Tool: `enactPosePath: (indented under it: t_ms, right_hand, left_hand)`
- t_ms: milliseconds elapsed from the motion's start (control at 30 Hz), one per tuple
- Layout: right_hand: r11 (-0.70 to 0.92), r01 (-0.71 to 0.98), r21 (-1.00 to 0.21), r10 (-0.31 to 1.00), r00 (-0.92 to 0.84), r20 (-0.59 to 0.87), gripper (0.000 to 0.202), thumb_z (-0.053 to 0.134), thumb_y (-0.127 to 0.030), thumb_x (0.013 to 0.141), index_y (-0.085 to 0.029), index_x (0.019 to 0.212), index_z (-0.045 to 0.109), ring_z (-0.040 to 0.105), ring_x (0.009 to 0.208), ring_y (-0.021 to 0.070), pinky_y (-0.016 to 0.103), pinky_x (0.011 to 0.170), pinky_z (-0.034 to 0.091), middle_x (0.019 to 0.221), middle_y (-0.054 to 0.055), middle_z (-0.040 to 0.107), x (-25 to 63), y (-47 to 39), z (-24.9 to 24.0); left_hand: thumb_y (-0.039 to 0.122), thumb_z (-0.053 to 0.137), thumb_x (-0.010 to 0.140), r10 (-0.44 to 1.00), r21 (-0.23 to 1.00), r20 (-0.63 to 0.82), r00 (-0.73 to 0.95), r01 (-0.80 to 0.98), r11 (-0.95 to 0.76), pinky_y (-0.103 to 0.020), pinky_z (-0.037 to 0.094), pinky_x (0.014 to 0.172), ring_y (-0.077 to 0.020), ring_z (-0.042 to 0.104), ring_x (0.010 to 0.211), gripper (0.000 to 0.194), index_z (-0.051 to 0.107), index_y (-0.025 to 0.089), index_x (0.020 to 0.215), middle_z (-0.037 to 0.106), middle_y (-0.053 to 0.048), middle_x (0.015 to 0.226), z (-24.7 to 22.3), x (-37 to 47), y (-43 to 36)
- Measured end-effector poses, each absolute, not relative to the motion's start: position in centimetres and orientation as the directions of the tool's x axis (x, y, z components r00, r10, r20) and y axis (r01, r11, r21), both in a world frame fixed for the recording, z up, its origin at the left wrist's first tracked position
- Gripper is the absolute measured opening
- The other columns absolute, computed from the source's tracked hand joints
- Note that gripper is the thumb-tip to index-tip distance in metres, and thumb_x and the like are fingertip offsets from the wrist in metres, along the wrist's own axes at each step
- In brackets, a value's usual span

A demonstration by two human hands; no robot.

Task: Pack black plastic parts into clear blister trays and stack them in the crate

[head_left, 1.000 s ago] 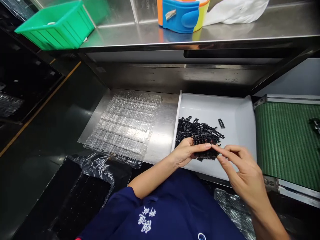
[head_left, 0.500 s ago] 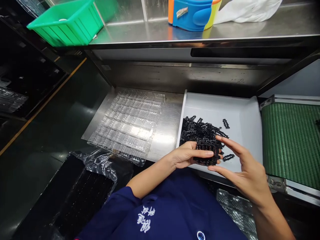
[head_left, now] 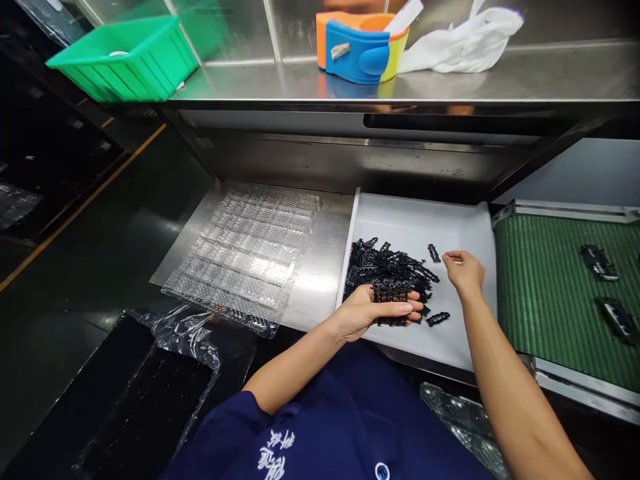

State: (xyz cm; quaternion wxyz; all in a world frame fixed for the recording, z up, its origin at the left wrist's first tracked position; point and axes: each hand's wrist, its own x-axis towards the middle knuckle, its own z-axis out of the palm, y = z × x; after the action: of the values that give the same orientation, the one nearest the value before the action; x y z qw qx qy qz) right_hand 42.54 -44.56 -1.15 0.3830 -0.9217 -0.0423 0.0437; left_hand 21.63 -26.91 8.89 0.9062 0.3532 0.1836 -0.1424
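Observation:
My left hand is wrapped round a stack of small black slotted plastic parts, thumb across the front and fingertips showing on the far side. The stack is over the near side of a white tray, close to a heap of matching black parts. My right hand is over the tray's right side, fingers drawn together, with nothing visible in them. Just left of its fingertips lies a single black part. Another loose part lies nearer me, right of the stack.
Clear ribbed plastic trays lie on the metal bench at left. A green conveyor belt at right carries several black parts. A green bin, a blue-orange container and a white bag stand on the shelf. A plastic-lined black box is lower left.
My right hand has moved away from the stack, forward and right, and its spread fingers have closed together. My left hand keeps the stack. The view has shifted, showing more of the belt.

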Motion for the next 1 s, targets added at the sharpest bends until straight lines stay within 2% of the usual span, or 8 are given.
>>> enactPosePath:
  t_ms: [100,233,467,567,633,767,900,1000]
  right_hand:
    - [-0.750,-0.122,-0.650,-0.026,0.988,-0.155,0.033,0.063,-0.038,0.095,-0.017,0.121,0.062,0.063,0.107,0.0221,0.046,0.093,0.054,0.123,0.009,0.063,45.9,-43.3,-3.1]
    - [-0.713,-0.187,-0.676,-0.025,0.970,-0.243,0.027,0.064,-0.036,0.095,-0.021,0.117,0.065,0.062,0.110,0.0215,0.042,0.094,0.053,0.125,0.008,0.063,46.7,-42.8,-3.1]
    - [-0.353,-0.110,-0.929,0.210,0.958,-0.194,0.043,0.060,-0.054,0.090,-0.026,0.123,0.062,0.070,0.089,0.0284,0.048,0.084,0.058,0.104,0.011,0.073,40.3,-41.5,1.0]
    - [-0.226,-0.094,-0.970,0.340,0.925,-0.169,0.047,0.065,-0.052,0.086,-0.027,0.126,0.061,0.070,0.071,0.0237,0.046,0.073,0.060,0.091,0.007,0.075,33.5,-40.6,3.6]
    - [-0.149,-0.077,-0.986,0.409,0.903,-0.132,0.041,0.066,-0.048,0.088,-0.028,0.123,0.065,0.069,0.071,0.0207,0.040,0.069,0.060,0.093,0.005,0.075,29.3,-39.9,5.2]
    - [-0.218,0.193,-0.957,0.459,0.886,0.074,0.023,0.065,-0.038,0.092,-0.029,0.112,0.073,0.069,0.088,0.0200,0.037,0.080,0.059,0.106,0.005,0.072,24.8,-38.6,7.4]
    - [-0.349,0.586,-0.731,0.553,0.759,0.344,0.031,0.071,-0.038,0.088,-0.029,0.118,0.072,0.063,0.111,0.0260,0.044,0.096,0.054,0.132,0.009,0.059,24.9,-38.6,8.7]
    - [-0.289,0.686,-0.668,0.675,0.641,0.366,0.035,0.075,-0.036,0.085,-0.028,0.119,0.068,0.055,0.129,0.0291,0.047,0.108,0.047,0.145,0.007,0.053,25.5,-39.2,9.4]
  left_hand:
    - [0.035,0.094,0.053,-0.037,0.620,-0.436,0.899,0.329,0.713,-0.038,0.054,0.093,-0.0204,0.073,0.085,0.054,0.076,0.012,0.099,0.077,-0.011,0.098,9.4,21.5,-26.7]
    - [0.037,0.094,0.053,0.074,0.641,-0.419,0.905,0.237,0.730,-0.040,0.053,0.094,-0.0202,0.072,0.086,0.055,0.077,0.013,0.100,0.077,-0.009,0.098,9.2,21.2,-25.9]
    - [0.038,0.094,0.054,0.188,0.682,-0.410,0.893,0.163,0.713,-0.042,0.048,0.103,-0.0202,0.072,0.092,0.054,0.077,0.014,0.100,0.076,-0.008,0.098,8.1,20.6,-23.9]
    - [0.037,0.094,0.054,0.177,0.673,-0.401,0.899,0.158,0.723,-0.041,0.049,0.101,-0.0196,0.071,0.091,0.054,0.077,0.014,0.100,0.076,-0.007,0.098,8.2,20.6,-23.5]
    - [0.037,0.093,0.056,0.169,0.668,-0.383,0.908,0.146,0.730,-0.038,0.049,0.099,-0.0178,0.070,0.088,0.051,0.077,0.014,0.099,0.076,-0.006,0.096,8.2,20.5,-23.3]
    - [0.037,0.093,0.056,0.142,0.668,-0.380,0.914,0.165,0.725,-0.034,0.049,0.095,-0.0164,0.068,0.087,0.047,0.076,0.012,0.093,0.075,-0.006,0.092,8.4,20.1,-22.8]
    - [0.036,0.093,0.055,0.046,0.622,-0.423,0.905,0.253,0.741,-0.033,0.048,0.097,-0.0184,0.068,0.092,0.052,0.075,0.012,0.097,0.074,-0.007,0.095,8.3,19.4,-21.9]
    - [0.033,0.093,0.055,-0.083,0.572,-0.445,0.892,0.354,0.740,-0.031,0.051,0.090,-0.0177,0.069,0.088,0.054,0.074,0.012,0.101,0.075,-0.008,0.096,8.2,19.0,-21.4]
